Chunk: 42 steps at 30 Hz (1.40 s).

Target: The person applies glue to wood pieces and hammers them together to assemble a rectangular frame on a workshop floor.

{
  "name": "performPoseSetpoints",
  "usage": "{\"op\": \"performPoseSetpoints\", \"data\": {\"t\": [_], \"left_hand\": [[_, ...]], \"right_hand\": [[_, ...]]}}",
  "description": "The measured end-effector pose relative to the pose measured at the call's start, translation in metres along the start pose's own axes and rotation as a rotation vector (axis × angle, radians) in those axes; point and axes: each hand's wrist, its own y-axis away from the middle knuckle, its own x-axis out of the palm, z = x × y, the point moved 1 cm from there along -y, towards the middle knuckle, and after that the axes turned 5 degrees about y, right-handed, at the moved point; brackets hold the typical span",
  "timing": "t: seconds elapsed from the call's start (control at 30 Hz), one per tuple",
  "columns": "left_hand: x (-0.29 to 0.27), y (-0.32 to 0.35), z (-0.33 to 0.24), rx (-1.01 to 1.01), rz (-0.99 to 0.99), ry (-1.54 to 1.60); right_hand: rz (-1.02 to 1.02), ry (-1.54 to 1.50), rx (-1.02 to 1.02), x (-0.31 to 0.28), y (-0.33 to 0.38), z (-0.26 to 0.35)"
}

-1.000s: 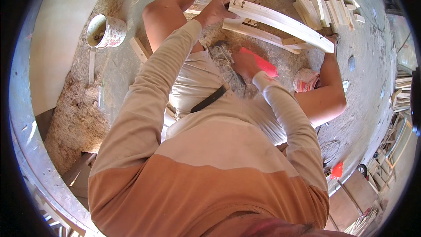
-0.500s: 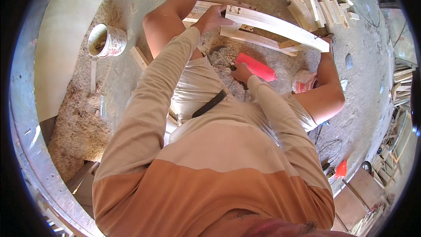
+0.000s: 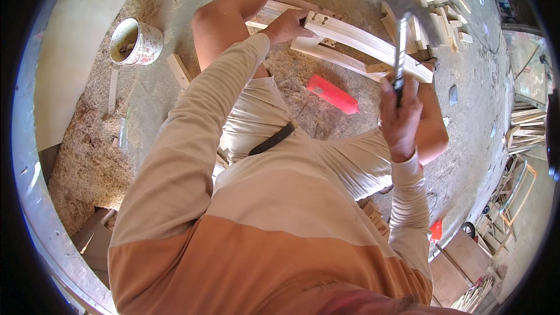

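Note:
My right hand (image 3: 401,118) is wrapped around the handle of a hammer (image 3: 400,49). The hammer is raised, and its head is smeared by motion above the right end of a pale wooden frame (image 3: 364,42). At the frame's left end, my left hand (image 3: 287,27) is closed on the timber. Two dark marks, nails or holes, show in the wood beside those fingers. The frame lies across between my lower legs, its two long rails joined by short pieces. On the floor nearer me rests a red cylindrical container (image 3: 332,94).
A stained white bucket (image 3: 147,46) stands at the left, near sawdust and shavings (image 3: 93,163). Cut wood pieces (image 3: 449,14) are piled at the far right. A loose wooden block (image 3: 179,70) lies by my left leg. More timber (image 3: 528,118) is stacked along the right.
My right hand has lifted the hammer from beside the red container, up and to the right over the frame. The frame's right end has shifted slightly nearer; my left hand keeps its hold.

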Motion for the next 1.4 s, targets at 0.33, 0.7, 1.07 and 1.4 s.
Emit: {"op": "performPoseSetpoints", "data": {"t": [0.33,0.7,1.07,1.4], "left_hand": [[-0.005,-0.009,0.012,0.067,-0.031,-0.086],[-0.003,-0.006,-0.01,-0.016,0.018,-0.189],[-0.002,-0.003,0.001,0.107,-0.021,-0.203],[0.001,-0.007,0.01,0.081,0.013,-0.147]], "right_hand": [[0.115,0.304,-0.177,0.019,-0.035,-0.05],[-0.185,-0.065,-0.154,0.006,-0.027,-0.034],[-0.335,-0.271,-0.412,-0.101,-0.064,0.037],[0.258,0.251,0.018,0.052,-0.023,-0.111]]}}
